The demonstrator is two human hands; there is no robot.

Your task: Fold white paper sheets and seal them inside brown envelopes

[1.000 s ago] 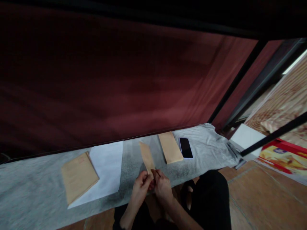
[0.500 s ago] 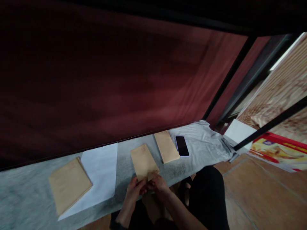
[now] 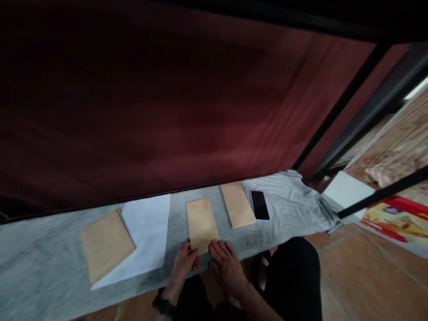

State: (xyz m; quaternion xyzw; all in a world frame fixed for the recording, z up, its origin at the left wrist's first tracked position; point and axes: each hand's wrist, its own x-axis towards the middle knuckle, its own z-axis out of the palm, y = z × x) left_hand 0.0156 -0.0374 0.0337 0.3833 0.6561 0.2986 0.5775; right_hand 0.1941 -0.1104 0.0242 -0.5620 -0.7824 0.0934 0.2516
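A brown paper envelope (image 3: 202, 223) lies flat on the grey surface in front of me. My left hand (image 3: 183, 264) holds its near left corner, thumb on top and the fingers partly hidden at the edge. On the near right corner rests my right hand (image 3: 227, 267), its fingers stretched out and flat. Right of this envelope lies a stack of brown envelopes (image 3: 237, 205). Further left, another pile of brown envelopes (image 3: 107, 245) partly covers a sheet of white paper (image 3: 152, 236).
A dark phone (image 3: 260, 205) lies beside the right stack, next to a crumpled grey cloth (image 3: 294, 205). A dark red panel (image 3: 187, 116) rises behind the surface. On the tiled floor at right stand a white box (image 3: 347, 191) and a red and yellow box (image 3: 397, 218).
The envelope's near end has come down flat. My right hand has gone from gripping its near edge with bent fingers to lying flat on it. The view has shifted slightly.
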